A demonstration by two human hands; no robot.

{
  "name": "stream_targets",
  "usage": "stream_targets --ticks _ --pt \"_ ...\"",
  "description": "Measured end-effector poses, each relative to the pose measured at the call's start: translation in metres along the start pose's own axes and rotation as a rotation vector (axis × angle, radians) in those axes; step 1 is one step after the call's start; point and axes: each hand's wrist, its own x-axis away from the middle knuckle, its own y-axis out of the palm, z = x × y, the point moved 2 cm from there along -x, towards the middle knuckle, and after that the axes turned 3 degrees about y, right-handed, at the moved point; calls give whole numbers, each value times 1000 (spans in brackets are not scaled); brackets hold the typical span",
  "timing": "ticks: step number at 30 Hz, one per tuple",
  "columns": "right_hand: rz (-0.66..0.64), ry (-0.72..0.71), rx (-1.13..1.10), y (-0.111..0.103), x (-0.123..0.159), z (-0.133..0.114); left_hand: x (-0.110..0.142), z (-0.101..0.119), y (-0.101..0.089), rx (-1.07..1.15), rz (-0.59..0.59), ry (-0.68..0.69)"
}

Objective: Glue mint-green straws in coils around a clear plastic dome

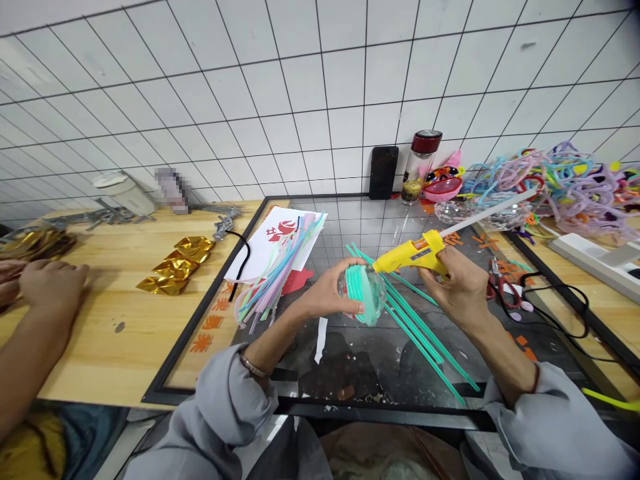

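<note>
My left hand (335,291) is closed round a clear, rounded plastic piece (381,297), partly wrapped with rows of teal pipe cleaner (357,288). In my right hand (459,283) is a yellow hot glue gun (407,255), with a long white glue stick (487,215) coming out of its back. The gun's nozzle is at the upper right edge of the wrapped piece; whether it touches cannot be made out. Several loose teal pipe cleaners (425,341) lie beneath and beside both hands on the dark glass panel (345,223).
Pastel pipe cleaners (280,263) lie across white paper (255,250) on the left. Red-handled scissors (495,283), a black cord (560,320) and a power strip (595,263) are right. Behind stand a phone (383,172) and a bottle (418,167). Another person's hand (53,283) rests far left.
</note>
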Motion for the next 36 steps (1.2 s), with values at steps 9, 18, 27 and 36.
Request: stream_targets --ticks 9,18,27,36 --pt "-22 32 -14 0 1 1 0 3 1 -5 9 11" --pt "-33 5 -3 0 2 3 0 -3 -2 -35 2 4" --pt "-35 100 -4 -1 1 3 2 2 -1 -59 20 3" --pt "-69 164 -55 2 1 3 1 -1 -2 -60 11 2"
